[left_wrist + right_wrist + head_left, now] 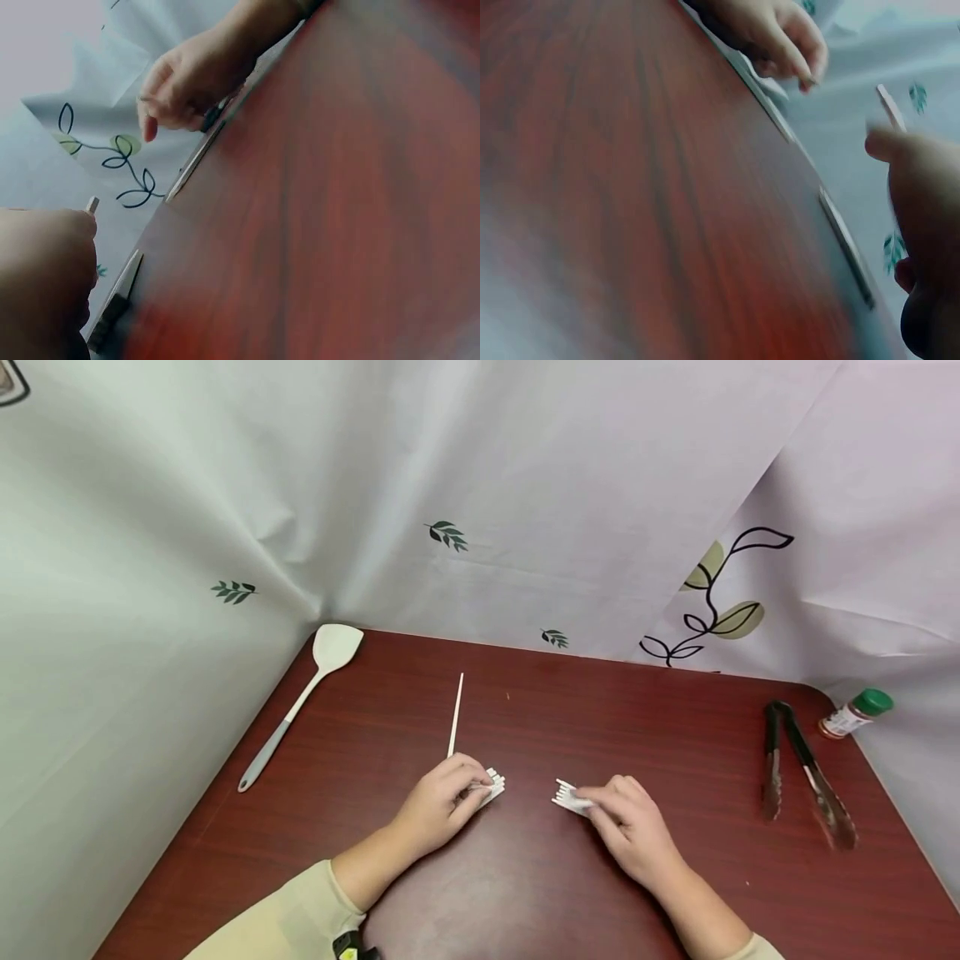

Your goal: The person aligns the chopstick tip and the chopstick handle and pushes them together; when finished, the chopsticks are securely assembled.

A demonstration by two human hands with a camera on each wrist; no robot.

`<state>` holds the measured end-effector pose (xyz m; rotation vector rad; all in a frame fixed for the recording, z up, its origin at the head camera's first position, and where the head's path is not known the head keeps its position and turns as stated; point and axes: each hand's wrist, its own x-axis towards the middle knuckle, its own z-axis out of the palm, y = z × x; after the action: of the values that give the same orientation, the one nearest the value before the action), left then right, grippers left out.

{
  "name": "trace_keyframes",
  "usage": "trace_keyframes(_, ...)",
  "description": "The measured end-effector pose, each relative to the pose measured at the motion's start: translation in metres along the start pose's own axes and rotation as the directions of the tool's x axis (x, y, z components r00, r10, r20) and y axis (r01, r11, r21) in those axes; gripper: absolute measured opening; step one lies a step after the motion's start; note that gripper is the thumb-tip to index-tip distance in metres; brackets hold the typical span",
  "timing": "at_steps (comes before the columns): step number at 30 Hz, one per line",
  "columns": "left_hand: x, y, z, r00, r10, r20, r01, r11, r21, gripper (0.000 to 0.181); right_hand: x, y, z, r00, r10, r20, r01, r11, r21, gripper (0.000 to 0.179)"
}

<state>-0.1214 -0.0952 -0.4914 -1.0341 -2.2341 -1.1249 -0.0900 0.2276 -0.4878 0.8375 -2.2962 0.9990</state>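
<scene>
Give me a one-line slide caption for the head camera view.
Left hand and right hand each grip a bundle of white sticks on a red-brown table.

One spatula (300,702), one tongs (802,772), one bottle (855,714)

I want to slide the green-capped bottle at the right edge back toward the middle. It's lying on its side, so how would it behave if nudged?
The bottle is round and lies on its side, so it would probably roll rather than slide. It sits at the corner of the table, so a careless nudge might send it off. It looks small and likely light.
</scene>
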Motion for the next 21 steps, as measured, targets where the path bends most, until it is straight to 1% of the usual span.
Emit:
trace_keyframes(2,-0.001,0.003,0.003,0.999,0.026,0.019,-0.026,1.0,0.008,0.003,0.0,-0.007,0.003,0.997,-0.071,0.029,0.069,0.995,0.078,0.024)
trace_keyframes(4,-0.002,0.007,0.005,0.999,0.044,0.032,-0.044,0.999,0.011,0.002,0.0,-0.015,0.007,0.991,-0.119,0.068,0.109,0.985,0.13,0.022)
trace_keyframes(7,-0.003,0.012,0.008,0.997,0.057,0.047,-0.057,0.998,0.005,0.004,-0.002,-0.024,0.012,0.984,-0.124,0.126,0.102,0.98,0.168,0.02)
trace_keyframes(8,-0.003,0.014,0.008,0.997,0.059,0.052,-0.059,0.998,0.001,0.002,-0.002,-0.024,0.013,0.984,-0.123,0.126,0.101,0.98,0.17,0.021)
trace_keyframes(10,-0.004,0.017,0.009,0.996,0.059,0.063,-0.059,0.998,-0.01,0.002,-0.003,-0.024,0.016,0.986,-0.132,0.098,0.113,0.978,0.178,0.022)
trace_keyframes(12,-0.004,0.021,0.01,0.995,0.06,0.074,-0.059,0.998,-0.019,0.007,-0.003,-0.023,0.018,0.99,-0.128,0.055,0.116,0.977,0.179,0.024)
trace_keyframes(15,-0.004,0.024,0.011,0.994,0.076,0.081,-0.074,0.997,-0.025,0.013,-0.002,-0.025,0.021,0.993,-0.12,-0.021,0.122,0.978,0.171,0.017)
trace_keyframes(18,-0.004,0.028,0.013,0.991,0.105,0.086,-0.102,0.994,-0.046,0.016,-0.001,-0.03,0.025,0.991,-0.117,-0.072,0.127,0.979,0.16,0.007)
trace_keyframes(21,-0.005,0.032,0.016,0.983,0.159,0.092,-0.154,0.986,-0.064,0.024,-0.002,-0.035,0.029,0.988,-0.128,-0.09,0.141,0.976,0.164,0.009)
